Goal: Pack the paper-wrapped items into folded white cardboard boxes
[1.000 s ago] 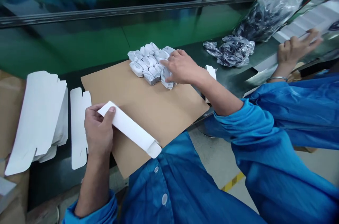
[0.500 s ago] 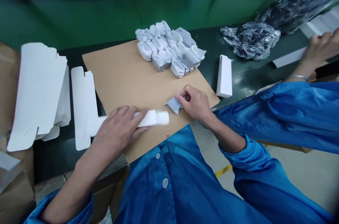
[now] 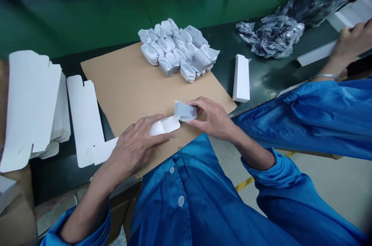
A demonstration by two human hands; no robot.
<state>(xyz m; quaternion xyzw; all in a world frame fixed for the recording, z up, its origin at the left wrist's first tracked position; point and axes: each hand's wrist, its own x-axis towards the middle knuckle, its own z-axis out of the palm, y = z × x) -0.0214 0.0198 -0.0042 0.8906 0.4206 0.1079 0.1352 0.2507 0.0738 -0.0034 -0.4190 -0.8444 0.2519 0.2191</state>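
The grey-white packet (image 3: pixel 185 112) sits over the brown cardboard sheet (image 3: pixel 124 83), just off the flap at the two-o'clock end of the white carton (image 3: pixel 158 127); whether they touch I cannot tell. Its long axis runs roughly nine to three, the carton's eight to two. The right hand (image 3: pixel 214 119), nearer at three o'clock, pinches its end between thumb and fingers; the left hand (image 3: pixel 138 140), at eight, curls around the carton. The packet looks small, blocky, paper-wrapped, with dark print.

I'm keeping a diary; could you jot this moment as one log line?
left hand: holds white carton | right hand: holds wrapped packet by carton's end flap | pile of similar packets: on cardboard sheet's far side
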